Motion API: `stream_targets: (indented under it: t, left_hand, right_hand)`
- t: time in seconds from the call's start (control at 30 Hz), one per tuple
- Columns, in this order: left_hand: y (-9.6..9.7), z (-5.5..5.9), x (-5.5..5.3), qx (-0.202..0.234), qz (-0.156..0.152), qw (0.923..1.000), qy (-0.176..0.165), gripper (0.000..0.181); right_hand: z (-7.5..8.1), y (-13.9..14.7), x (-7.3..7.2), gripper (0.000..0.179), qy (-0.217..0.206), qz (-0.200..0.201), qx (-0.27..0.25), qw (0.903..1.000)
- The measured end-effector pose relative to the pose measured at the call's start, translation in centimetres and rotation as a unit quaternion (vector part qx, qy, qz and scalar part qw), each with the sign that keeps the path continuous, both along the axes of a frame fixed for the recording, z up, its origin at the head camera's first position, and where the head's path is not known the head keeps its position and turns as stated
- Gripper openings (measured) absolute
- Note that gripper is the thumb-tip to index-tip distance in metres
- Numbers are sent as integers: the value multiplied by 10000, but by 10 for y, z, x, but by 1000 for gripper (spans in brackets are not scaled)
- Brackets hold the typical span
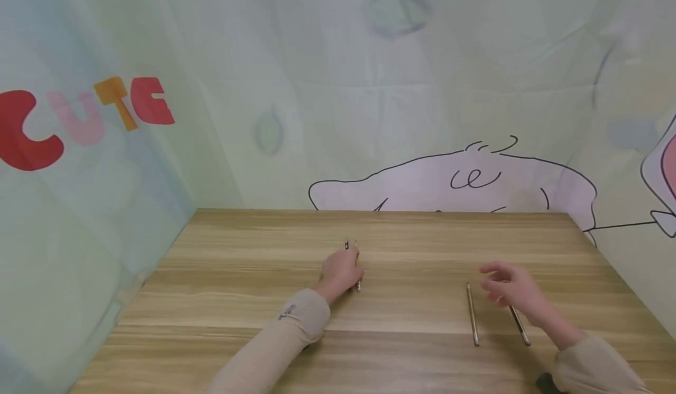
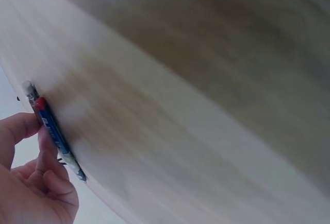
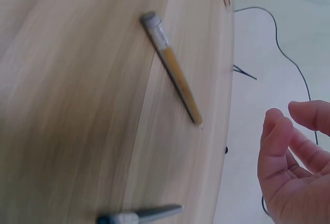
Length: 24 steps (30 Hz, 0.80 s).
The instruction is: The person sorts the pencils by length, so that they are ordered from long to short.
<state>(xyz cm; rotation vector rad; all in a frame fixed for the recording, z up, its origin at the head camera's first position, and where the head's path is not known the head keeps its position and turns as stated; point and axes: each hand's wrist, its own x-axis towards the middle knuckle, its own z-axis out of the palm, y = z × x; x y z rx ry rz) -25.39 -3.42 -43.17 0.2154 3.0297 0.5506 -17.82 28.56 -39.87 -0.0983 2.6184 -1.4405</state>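
Note:
Toward the far middle of the table, my left hand [image 1: 340, 273] pinches at a pencil [image 1: 358, 285]. A second pencil's tip [image 1: 346, 244] shows just beyond the fingers. The left wrist view has a blue pencil [image 2: 51, 128] with a red end lying along another with a pale end [image 2: 28, 87]; the fingers partly hide both. On the right, my right hand [image 1: 512, 291] hovers with bent fingers and holds nothing. Below it lie a yellow pencil [image 1: 472, 315] and a darker pencil [image 1: 520, 326], whose upper part the hand covers.
The wood-grain table [image 1: 264, 229] ends at a patterned curtain [image 1: 237, 118] behind and at the sides. A dark object [image 1: 546, 383] shows at the bottom right by the sleeve. Beyond the table edge, the right wrist view shows a thin black cable [image 3: 289, 54].

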Motion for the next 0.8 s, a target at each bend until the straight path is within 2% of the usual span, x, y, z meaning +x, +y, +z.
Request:
stream_targets:
  t: [0.3,0.5,0.63,0.8]
  left_hand:
    - [-2,-1,-1,8,16,10000,49,28]
    - [0,6,1,164,127,9997,88,37]
    - [6,12,5,717,19,9974,49,41]
    - [27,17,14,1457,-311,9888,-50,43]
  right_hand:
    - [-1,13,2,43,-178,-181,-48,9997]
    - [1,22,2,44,-243,-246,225,9991]
    - [3,28,3,45,-232,-232,297,9990]
    - [2,37,4,44,-180,-258,352,9989]
